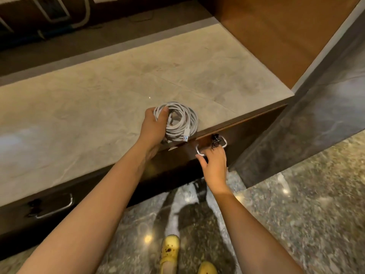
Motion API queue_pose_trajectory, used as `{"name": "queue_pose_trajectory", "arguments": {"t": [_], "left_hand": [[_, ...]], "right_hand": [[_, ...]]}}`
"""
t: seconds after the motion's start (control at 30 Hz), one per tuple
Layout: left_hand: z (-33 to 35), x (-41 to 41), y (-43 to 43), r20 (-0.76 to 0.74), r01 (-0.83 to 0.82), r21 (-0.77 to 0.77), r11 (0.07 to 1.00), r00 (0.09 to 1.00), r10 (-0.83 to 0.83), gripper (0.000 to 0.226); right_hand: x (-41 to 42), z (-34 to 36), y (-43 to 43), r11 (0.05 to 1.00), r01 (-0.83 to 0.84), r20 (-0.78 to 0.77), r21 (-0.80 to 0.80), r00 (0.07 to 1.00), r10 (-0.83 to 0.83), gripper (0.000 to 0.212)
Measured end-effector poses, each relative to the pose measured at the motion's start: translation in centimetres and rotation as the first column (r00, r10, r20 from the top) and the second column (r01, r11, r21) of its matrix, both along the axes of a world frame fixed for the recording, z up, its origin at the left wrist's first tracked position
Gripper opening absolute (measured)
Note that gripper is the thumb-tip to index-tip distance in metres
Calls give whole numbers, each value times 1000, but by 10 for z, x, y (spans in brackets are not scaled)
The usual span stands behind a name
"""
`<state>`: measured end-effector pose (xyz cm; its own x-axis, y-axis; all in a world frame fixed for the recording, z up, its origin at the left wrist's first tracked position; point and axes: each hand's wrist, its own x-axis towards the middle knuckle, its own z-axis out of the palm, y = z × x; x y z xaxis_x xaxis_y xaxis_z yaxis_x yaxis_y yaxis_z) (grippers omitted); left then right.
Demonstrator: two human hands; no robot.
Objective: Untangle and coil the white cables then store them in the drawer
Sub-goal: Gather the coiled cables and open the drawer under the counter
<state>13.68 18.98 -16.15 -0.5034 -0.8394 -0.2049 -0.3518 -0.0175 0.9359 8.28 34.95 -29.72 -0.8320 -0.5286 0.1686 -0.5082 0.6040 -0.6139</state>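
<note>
white cables (181, 123), coiled, sit gripped in my left hand (155, 125) at the beige stone counter (98, 99) edge; my right hand (214, 165) curls round the drawer handle (199, 152), above speckled floor (296, 204).

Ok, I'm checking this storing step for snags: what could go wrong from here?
The left hand grips the coiled white cable by one side and no tie shows, so loops may spill loose. Its USB plug hangs over the counter edge just above the drawer handle that the right hand holds, so it may snag as the drawer opens.
</note>
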Motion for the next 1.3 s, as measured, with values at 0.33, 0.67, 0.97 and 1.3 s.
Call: {"name": "queue_pose_trajectory", "arguments": {"t": [0.33, 0.67, 0.97, 1.3], "left_hand": [[9, 1, 15, 11, -22, -17, 1000, 1000, 22, 29], [22, 7, 35, 76, -12, -95, 995, 997, 19, 37], [-24, 37, 106, 134, 117, -6, 993, 984, -115, 33], [-89, 29, 117, 377, 179, 326, 928, 876, -302, 42]], "right_hand": [[40, -7, 70, 982, 48, 195, -185, 981, -12, 4], [16, 94, 139, 988, -132, -17, -77, 991, 131, 41], [2, 73, 137, 943, -222, -164, 248, 950, 266, 61], [18, 73, 163, 936, -233, -141, 265, 950, 277, 62]]}}
